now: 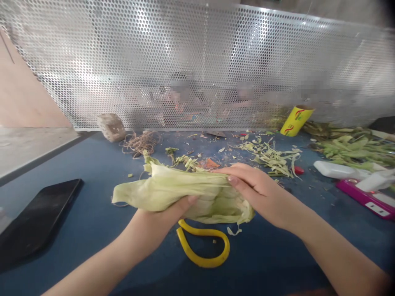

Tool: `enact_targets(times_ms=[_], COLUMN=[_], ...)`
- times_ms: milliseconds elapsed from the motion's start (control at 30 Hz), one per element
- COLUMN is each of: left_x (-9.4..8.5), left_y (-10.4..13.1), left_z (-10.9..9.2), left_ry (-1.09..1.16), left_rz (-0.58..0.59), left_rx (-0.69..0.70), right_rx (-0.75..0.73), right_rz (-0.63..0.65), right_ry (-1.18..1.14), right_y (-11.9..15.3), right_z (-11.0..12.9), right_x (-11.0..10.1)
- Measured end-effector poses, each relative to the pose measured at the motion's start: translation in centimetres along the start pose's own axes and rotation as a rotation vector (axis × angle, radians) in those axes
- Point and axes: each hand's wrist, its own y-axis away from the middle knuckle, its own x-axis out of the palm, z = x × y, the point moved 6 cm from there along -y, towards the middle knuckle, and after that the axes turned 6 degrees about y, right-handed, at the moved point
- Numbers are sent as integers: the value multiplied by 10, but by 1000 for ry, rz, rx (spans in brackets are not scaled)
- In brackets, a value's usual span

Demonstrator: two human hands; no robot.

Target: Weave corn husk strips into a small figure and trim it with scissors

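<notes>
A bundle of pale green leaves (pixel 185 185), which look like corn husks, lies across both hands just above the blue table. My left hand (pixel 166 220) grips it from below, thumb pressed on its near side. My right hand (pixel 256 189) is closed on its right end, fingertips on top. The right end is folded and frayed, and a loose shred (pixel 234 231) hangs near its lower edge. Below the bundle lies a yellow curved handle (pixel 212 261), like one from scissors; the rest of it is hidden under the leaves.
A black phone (pixel 40 222) lies left on the blue table (pixel 108 164). Behind are a tangle of twine (pixel 141 143), a roll of twine or rough block (pixel 111 127), leaf scraps (pixel 271 156), a yellow tube (pixel 296 120), and a purple power strip (pixel 364 197). A perforated metal screen (pixel 197 49) stands behind.
</notes>
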Motion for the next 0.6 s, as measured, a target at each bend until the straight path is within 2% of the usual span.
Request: enact_targets(times_ms=[100, 167, 333, 467, 600], left_x=[-3, -4, -2, 2, 10], left_y=[2, 2, 1, 1, 0], left_z=[3, 7, 9, 7, 10], left_ry=[-56, -32, 173, 275, 387], left_rz=[-9, 13, -2, -49, 61], left_rx=[9, -42, -155, -190, -198], right_rx=[7, 11, -4, -154, -306], right_rz=[-22, -30, -26, -121, -258], right_ry=[-36, -53, 23, 122, 206], right_y=[1, 1, 0, -2, -1], right_z=[-1, -3, -5, 12, 36], right_x=[-1, -1, 0, -8, -15])
